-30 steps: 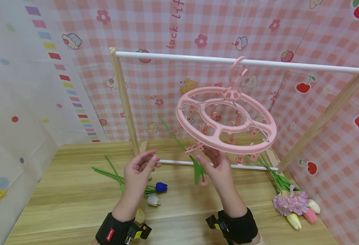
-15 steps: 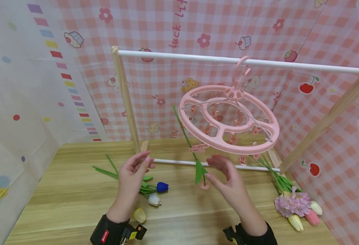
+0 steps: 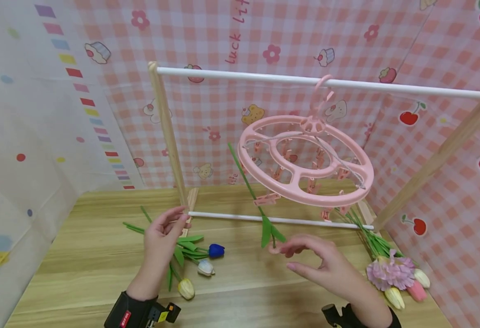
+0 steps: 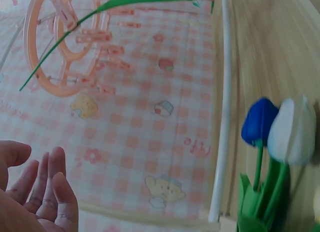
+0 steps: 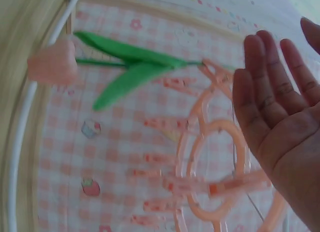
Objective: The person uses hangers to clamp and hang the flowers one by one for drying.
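A pink round clip hanger (image 3: 305, 193) hangs by its hook from a white rail (image 3: 240, 75). One of its clips (image 3: 267, 199) grips the green stem of an artificial tulip (image 5: 54, 62), whose pink bloom points down. My right hand (image 3: 319, 259) is beside that bloom, its fingertips overlapping it in the head view; the right wrist view shows its palm and fingers holding nothing. My left hand (image 3: 163, 234) is held over the table with loosely bent fingers and nothing in them. Below and right of it lie a blue tulip (image 3: 216, 250), a white tulip (image 3: 205, 268) and a yellow tulip (image 3: 186, 289).
Wooden posts (image 3: 168, 136) carry the rail, and a lower white bar (image 3: 227, 217) runs close over the wooden table (image 3: 88, 273). At the right lies a bunch with a purple flower (image 3: 390, 269) and a pink tulip (image 3: 416, 290). Patterned cloth stands behind.
My right hand has let go of the hanging tulip and moved right and down. My left hand has drawn back leftward and down. The tulip stem has swung a little more upright.
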A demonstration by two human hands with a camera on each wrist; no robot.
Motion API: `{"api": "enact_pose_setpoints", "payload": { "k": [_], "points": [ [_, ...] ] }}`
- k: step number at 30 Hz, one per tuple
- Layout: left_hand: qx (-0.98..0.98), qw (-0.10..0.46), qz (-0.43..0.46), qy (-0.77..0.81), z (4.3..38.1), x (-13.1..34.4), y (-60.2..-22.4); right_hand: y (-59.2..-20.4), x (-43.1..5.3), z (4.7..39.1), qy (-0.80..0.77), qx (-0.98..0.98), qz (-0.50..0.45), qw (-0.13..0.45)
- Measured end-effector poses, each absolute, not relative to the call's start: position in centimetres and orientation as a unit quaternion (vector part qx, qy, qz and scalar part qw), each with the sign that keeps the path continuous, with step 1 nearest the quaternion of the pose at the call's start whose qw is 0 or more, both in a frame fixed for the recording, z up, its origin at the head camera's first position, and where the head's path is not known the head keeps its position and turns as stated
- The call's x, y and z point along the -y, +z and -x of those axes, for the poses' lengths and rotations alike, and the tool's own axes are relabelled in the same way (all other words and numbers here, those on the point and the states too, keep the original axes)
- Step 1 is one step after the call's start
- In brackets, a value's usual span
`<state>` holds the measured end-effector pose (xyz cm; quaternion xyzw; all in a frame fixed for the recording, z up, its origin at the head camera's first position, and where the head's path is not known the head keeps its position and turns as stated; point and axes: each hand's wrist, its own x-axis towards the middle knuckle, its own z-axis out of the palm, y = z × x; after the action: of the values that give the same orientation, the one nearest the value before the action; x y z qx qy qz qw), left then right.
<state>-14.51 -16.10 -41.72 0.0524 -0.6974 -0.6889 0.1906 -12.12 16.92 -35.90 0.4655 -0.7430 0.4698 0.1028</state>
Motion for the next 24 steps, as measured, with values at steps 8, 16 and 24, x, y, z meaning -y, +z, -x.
{"api": "enact_pose_setpoints", "payload": {
  "k": [8, 16, 24],
  "points": [
    [0.734, 0.186, -0.081, -0.648, 14.5, 18.2, -42.8, -33.9, -19.6, 12.7, 0.519, 0.692, -0.486, 0.127],
    [0.786, 0.162, -0.104, -0.588, 14.3, 20.1, -43.7, -33.4, -23.1, 14.4, 0.585, 0.648, -0.45, 0.186],
    [0.84, 0.103, -0.113, -0.521, 14.6, 21.7, -44.6, -32.2, -26.4, 16.8, 0.686, 0.56, -0.335, 0.321]
  ]
}}
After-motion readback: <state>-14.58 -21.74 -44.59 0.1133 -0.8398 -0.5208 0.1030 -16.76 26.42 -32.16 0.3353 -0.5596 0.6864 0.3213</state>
